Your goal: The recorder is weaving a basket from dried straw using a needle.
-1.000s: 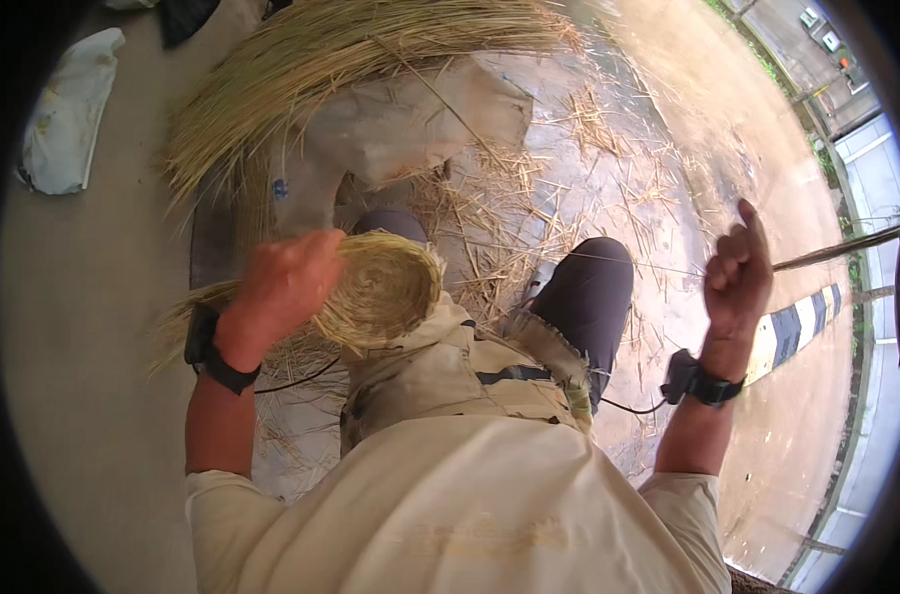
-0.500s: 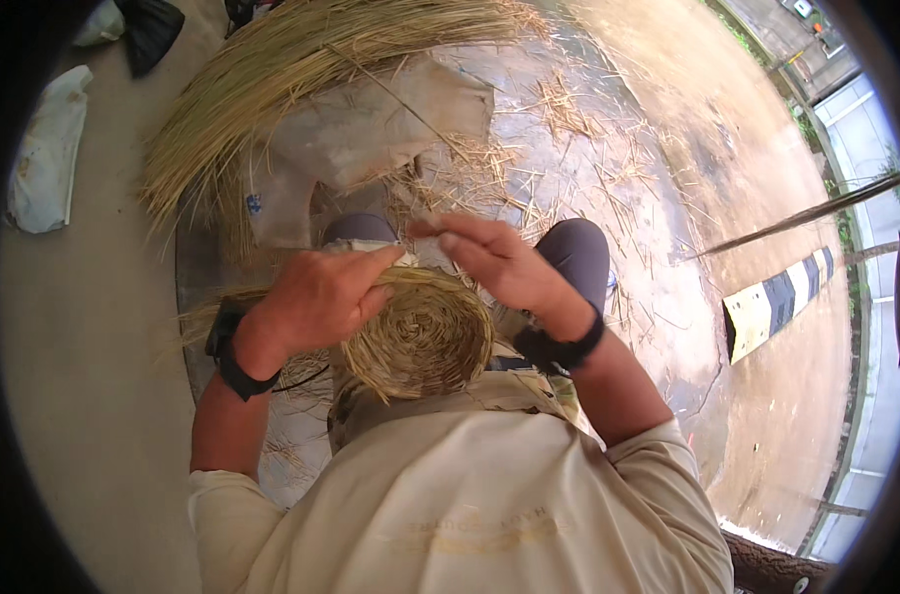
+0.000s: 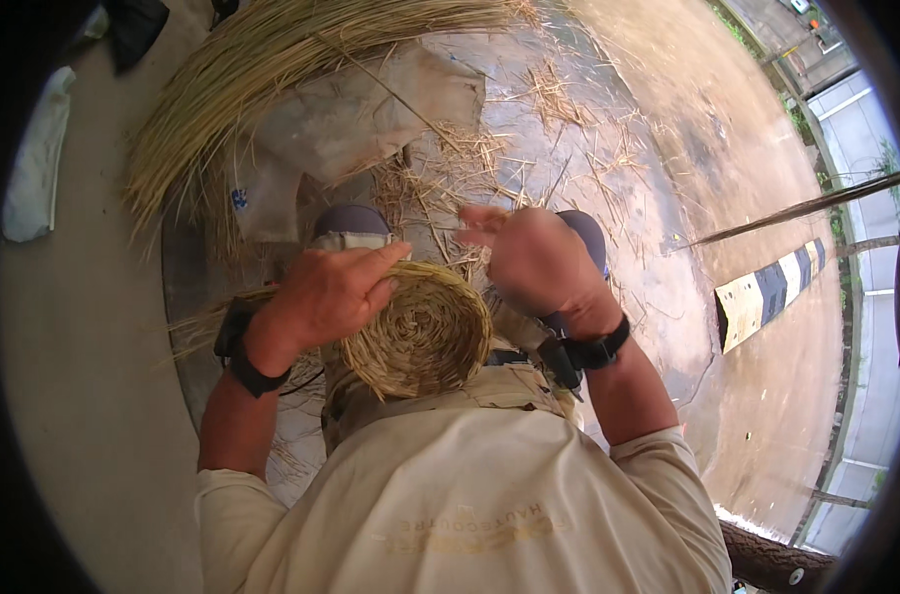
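A shallow round basket of coiled straw rests in my lap, its hollow facing up. My left hand is closed on its far left rim, thumb at the inside and index finger stretched along the edge. Loose straw strands stick out to the left from under that hand. My right hand is lifted beyond the basket's right side, over my right knee, apart from the rim. Motion smears its fingers, so whether a strand is between them cannot be told.
A big bundle of long straw lies at the far left, beside a crumpled translucent sheet. Straw scraps litter the mat. White bag at left; black-and-white striped barrier and thin pole at right.
My right hand has swung right, away from the basket rim and my left hand. The left hand keeps its hold on the rim, and the basket has barely moved.
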Action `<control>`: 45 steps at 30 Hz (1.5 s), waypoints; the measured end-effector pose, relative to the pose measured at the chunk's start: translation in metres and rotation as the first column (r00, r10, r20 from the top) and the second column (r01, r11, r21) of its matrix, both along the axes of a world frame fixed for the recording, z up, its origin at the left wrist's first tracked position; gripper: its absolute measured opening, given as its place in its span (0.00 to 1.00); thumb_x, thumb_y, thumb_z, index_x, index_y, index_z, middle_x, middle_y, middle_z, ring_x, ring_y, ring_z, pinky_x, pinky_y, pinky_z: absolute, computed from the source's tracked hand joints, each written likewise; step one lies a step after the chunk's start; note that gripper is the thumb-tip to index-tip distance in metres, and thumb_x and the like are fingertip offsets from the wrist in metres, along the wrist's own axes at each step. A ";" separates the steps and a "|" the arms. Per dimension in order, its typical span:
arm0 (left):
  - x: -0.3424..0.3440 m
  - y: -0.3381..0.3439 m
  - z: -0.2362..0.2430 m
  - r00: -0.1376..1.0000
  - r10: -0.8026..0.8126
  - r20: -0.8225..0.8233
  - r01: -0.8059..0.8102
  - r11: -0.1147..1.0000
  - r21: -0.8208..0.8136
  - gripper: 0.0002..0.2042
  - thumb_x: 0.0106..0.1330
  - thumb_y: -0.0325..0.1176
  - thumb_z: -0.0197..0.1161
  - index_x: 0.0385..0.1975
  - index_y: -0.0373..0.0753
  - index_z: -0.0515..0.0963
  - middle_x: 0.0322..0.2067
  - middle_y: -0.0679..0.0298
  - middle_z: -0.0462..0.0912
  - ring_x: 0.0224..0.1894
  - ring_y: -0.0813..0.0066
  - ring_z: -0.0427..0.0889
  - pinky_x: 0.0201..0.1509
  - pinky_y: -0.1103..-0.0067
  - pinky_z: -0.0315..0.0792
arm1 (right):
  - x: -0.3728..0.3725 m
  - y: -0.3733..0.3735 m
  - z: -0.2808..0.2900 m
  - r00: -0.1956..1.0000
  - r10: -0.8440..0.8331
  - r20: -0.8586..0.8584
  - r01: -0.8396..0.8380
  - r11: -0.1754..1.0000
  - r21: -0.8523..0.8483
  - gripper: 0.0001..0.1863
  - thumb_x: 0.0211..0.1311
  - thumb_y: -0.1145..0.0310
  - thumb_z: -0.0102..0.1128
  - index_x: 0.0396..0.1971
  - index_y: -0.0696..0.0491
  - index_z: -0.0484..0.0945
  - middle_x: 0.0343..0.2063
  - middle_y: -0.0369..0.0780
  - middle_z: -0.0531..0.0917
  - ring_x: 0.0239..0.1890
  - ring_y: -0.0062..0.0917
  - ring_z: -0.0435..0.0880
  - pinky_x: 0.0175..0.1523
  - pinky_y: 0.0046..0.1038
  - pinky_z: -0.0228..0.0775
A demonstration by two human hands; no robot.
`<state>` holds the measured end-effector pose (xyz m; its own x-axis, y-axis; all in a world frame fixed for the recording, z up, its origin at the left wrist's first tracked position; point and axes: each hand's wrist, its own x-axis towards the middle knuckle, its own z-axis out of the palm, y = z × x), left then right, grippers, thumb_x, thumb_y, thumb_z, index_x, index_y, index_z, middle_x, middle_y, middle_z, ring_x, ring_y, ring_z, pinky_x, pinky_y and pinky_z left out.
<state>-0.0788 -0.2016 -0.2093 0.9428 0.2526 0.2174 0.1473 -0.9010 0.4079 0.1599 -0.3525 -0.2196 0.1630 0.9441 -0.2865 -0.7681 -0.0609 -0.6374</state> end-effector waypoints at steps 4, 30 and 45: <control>0.001 -0.002 0.001 1.000 -0.012 -0.009 0.012 1.000 0.028 0.21 0.61 0.29 0.67 0.56 0.40 0.80 0.34 0.53 0.87 0.33 0.53 0.87 0.35 0.65 0.81 | -0.009 0.026 0.001 0.964 -0.031 -0.263 0.029 1.000 -0.011 0.19 0.80 0.55 0.50 0.39 0.56 0.80 0.22 0.30 0.74 0.20 0.17 0.67 0.23 0.20 0.57; -0.015 -0.010 -0.029 0.989 0.085 0.118 -0.076 0.994 -0.081 0.11 0.69 0.31 0.60 0.48 0.36 0.76 0.33 0.49 0.83 0.35 0.43 0.83 0.37 0.59 0.77 | -0.028 0.076 0.020 0.926 0.054 0.374 -0.189 0.923 0.335 0.13 0.73 0.62 0.58 0.44 0.56 0.79 0.33 0.35 0.82 0.36 0.29 0.81 0.47 0.35 0.75; -0.026 0.003 -0.034 0.981 0.190 -0.046 -0.194 0.928 -0.317 0.11 0.69 0.36 0.62 0.40 0.34 0.78 0.33 0.44 0.83 0.37 0.39 0.83 0.38 0.58 0.76 | -0.089 0.008 -0.002 0.129 -0.320 0.939 -0.747 0.591 0.304 0.11 0.65 0.74 0.63 0.46 0.61 0.81 0.55 0.51 0.81 0.60 0.43 0.80 0.63 0.42 0.74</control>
